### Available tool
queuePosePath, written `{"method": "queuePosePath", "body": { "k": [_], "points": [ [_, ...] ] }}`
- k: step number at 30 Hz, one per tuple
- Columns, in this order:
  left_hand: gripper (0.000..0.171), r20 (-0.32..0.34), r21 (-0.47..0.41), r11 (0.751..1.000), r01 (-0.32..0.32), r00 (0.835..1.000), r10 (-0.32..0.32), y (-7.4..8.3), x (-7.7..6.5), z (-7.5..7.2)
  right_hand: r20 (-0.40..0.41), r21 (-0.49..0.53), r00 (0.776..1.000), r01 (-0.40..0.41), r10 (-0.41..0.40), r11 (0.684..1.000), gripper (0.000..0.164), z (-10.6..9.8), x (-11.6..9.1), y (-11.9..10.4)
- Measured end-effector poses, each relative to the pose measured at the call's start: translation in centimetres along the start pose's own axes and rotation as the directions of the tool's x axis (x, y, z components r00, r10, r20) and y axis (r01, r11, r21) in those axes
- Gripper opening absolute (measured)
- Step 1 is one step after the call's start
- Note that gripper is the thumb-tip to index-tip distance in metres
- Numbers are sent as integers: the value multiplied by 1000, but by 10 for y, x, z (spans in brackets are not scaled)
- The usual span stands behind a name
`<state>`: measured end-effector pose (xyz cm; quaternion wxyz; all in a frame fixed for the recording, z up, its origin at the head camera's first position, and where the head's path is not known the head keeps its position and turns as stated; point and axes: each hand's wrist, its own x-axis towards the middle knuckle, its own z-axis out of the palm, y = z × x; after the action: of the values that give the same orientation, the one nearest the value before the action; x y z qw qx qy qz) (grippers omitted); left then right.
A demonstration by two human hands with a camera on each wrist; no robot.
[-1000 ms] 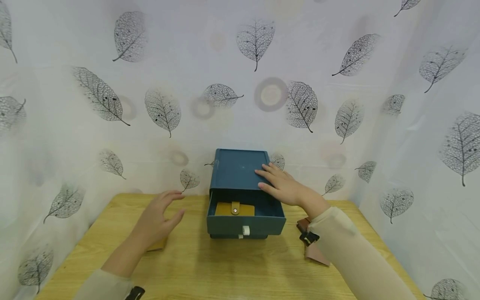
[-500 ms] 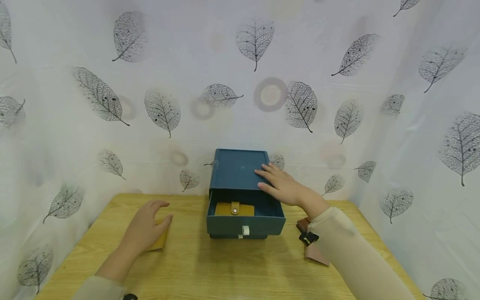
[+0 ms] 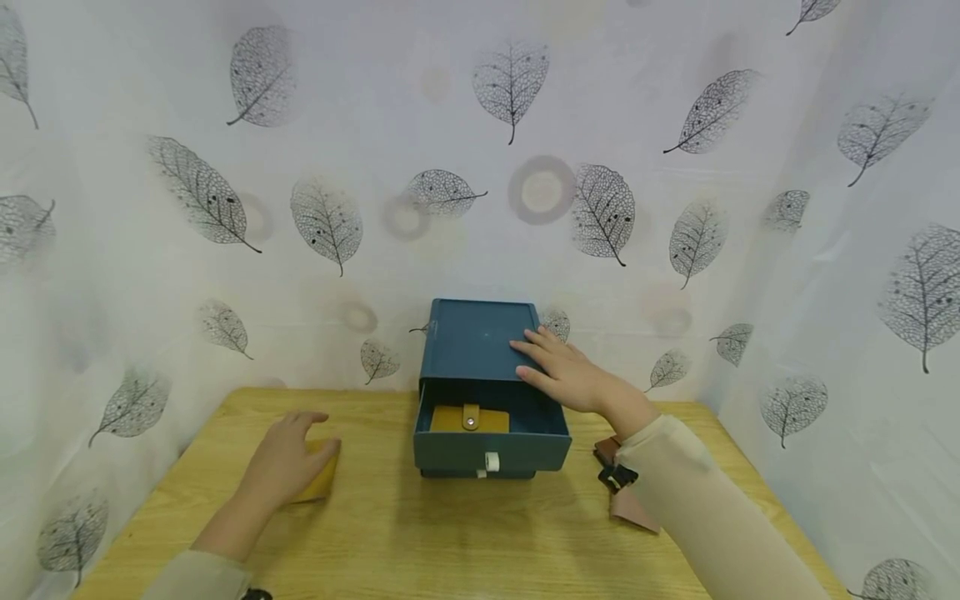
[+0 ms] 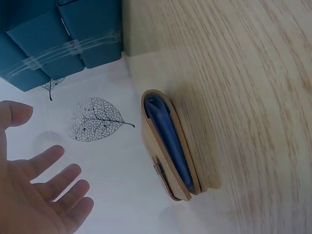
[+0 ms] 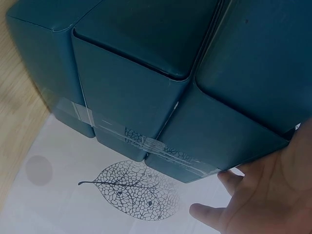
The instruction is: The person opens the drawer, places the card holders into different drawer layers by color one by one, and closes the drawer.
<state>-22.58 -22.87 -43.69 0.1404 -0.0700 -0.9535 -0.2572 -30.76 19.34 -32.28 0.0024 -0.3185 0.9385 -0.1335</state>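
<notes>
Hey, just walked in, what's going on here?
A person's right hand rests on top of a blue plastic drawer box, whose top drawer is pulled out with a yellow snap-strap wallet inside. The open left hand is near another yellow wallet on the wooden table, not holding it. A brown leather-look item and a pink one lie to the right.

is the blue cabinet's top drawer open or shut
Open: in the head view, the top drawer juts out from the blue cabinet, and a mustard wallet with a snap strap shows inside.
</notes>
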Motion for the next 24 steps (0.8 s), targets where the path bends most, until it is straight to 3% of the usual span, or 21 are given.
{"method": "queuePosePath", "body": {
  "k": [15,24],
  "points": [
    [59,81,38,995,90,992,-92,-6,-3,6,-1,8,1000,4,-4,1000,66,0,0,-1],
    [63,93,43,994,98,990,-102,-11,-3,8,-6,10,1000,4,-4,1000,66,2,0,2]
  ]
}}
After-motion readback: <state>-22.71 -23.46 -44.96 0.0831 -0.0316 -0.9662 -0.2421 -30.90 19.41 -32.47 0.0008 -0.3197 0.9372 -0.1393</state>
